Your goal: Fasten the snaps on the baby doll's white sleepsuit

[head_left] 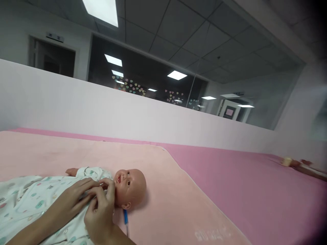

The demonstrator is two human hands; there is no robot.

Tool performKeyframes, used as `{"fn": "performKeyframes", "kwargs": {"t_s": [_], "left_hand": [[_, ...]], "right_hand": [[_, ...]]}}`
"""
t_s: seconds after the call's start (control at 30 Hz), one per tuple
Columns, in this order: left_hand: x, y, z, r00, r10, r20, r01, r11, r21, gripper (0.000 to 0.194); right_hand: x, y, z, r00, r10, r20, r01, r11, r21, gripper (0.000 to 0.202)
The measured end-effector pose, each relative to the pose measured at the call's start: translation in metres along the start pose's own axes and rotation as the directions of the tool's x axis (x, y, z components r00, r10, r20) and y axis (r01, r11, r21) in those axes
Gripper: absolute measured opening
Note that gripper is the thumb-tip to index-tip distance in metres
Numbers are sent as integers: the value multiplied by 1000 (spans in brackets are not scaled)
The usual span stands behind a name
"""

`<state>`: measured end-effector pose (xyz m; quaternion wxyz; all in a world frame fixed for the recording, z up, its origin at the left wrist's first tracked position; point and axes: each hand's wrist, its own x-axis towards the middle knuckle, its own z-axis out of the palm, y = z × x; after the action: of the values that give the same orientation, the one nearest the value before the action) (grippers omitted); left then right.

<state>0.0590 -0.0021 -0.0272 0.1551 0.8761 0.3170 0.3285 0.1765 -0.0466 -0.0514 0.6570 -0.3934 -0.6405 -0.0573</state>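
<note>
A bald baby doll (133, 187) lies on its back on a pale pink sheet (178, 211), its head to the right. It wears a white baby garment (28, 197) with small coloured prints. Reaching in from the lower left, my left hand (76, 195) rests on the doll's chest with its fingers bent together at the cloth. My right hand (100, 211) is closed beside it, just below the doll's chin, thumb and fingers pinched at the garment's upper front. The fingertips meet, and the cloth between them is mostly hidden.
A thin object with a blue end (125, 216) lies by the doll's head, partly behind my right arm. Beyond the sheet is a darker pink mat (217, 177), with another small doll-like thing (287, 161) at far right. A white low wall (127, 115) and windows stand behind.
</note>
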Motion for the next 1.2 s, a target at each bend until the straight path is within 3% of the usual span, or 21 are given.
{"fn": "performKeyframes", "kwargs": {"t_s": [0.1, 0.17, 0.33, 0.7, 0.83, 1.2], "left_hand": [[-3, -3, -2, 999, 11, -32, -8, 996, 87, 21], [-3, -2, -7, 1000, -30, 9, 29, 994, 107, 18], [1, -3, -31, 967, -131, 220, 145, 988, -51, 26], [-4, -12, -70, 897, -155, 414, 286, 917, -276, 27], [-7, -14, -74, 887, -187, 423, 342, 881, -327, 25], [-7, -16, -70, 904, -104, 414, 280, 877, -391, 26]], "right_hand": [[-1, 1, 1, 1000, -8, -6, 8, 1000, -15, 42], [-2, 2, 1, 1000, 0, -9, 0, 999, -37, 41], [1, 2, 0, 999, -14, 43, 17, 997, -69, 41], [10, 1, -3, 981, 43, 190, -31, 997, -64, 37], [12, 0, -4, 966, 48, 254, -26, 996, -91, 32], [16, -4, -2, 939, 12, 345, 40, 989, -143, 8]]}}
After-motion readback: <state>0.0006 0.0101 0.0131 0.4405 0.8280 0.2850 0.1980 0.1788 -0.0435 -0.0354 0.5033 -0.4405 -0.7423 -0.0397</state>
